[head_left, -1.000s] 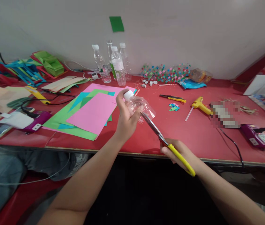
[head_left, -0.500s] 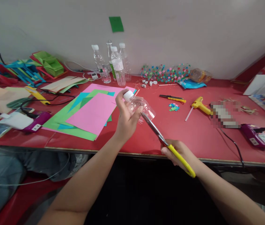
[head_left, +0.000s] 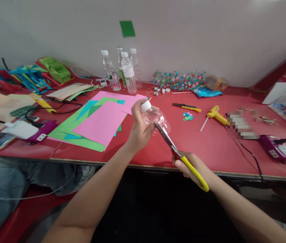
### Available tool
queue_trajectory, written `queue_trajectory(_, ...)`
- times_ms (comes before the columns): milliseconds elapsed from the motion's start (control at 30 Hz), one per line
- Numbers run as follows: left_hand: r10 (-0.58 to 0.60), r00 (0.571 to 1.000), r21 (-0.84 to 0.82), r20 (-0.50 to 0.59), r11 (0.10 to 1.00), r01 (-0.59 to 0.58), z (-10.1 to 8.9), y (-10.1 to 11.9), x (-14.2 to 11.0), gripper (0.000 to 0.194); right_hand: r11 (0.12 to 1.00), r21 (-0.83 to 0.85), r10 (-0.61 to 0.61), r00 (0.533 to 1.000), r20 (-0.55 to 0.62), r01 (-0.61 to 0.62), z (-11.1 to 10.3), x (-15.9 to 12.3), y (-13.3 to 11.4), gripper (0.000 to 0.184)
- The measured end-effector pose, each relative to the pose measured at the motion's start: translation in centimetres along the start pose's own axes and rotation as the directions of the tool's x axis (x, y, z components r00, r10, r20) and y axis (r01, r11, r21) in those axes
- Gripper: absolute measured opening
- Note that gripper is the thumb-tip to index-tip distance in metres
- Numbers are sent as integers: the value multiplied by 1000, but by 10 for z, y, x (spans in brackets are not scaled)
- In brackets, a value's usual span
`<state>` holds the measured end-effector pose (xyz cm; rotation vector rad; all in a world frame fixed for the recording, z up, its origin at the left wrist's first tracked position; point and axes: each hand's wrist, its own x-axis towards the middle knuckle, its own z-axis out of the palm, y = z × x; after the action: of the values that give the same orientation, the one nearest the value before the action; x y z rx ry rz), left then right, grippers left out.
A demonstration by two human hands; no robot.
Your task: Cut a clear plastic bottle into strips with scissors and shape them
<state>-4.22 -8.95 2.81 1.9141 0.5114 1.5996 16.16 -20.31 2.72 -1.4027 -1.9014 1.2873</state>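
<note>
My left hand (head_left: 142,133) grips the cut-off top of a clear plastic bottle (head_left: 162,118), tilted, with its white cap (head_left: 146,105) still on. Yellow-handled scissors (head_left: 169,140) are held in my right hand (head_left: 192,165), fingers wrapped around the grip. The blade tips meet the bottle piece beside my left thumb; whether the plastic lies between the blades I cannot tell. Both hands are raised over the front edge of the red table (head_left: 143,155).
Coloured paper sheets (head_left: 99,123) lie to the left. Behind stand several plastic bottles (head_left: 129,72). On the right are a utility knife (head_left: 186,107), star sequins (head_left: 188,116), a yellow glue gun (head_left: 218,115) and a purple power strip (head_left: 278,147) with cords. A person's legs (head_left: 1,195) show lower left.
My left hand and the bottle top have shifted slightly right and down, towards the scissors. The scissors have moved a little left, and the blades look closer together.
</note>
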Motion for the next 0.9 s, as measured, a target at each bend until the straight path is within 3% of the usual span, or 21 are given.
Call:
queue_trajectory(700,-3,997,-37,72,999,5,1,3,-2,61,999,42,21,998,-58,-18,4,-1,-3,50)
queue_trajectory(900,-64,994,-119,93,990,74,5,5,-4,61,999,54,0,999,-52,3,7,0,-3,51)
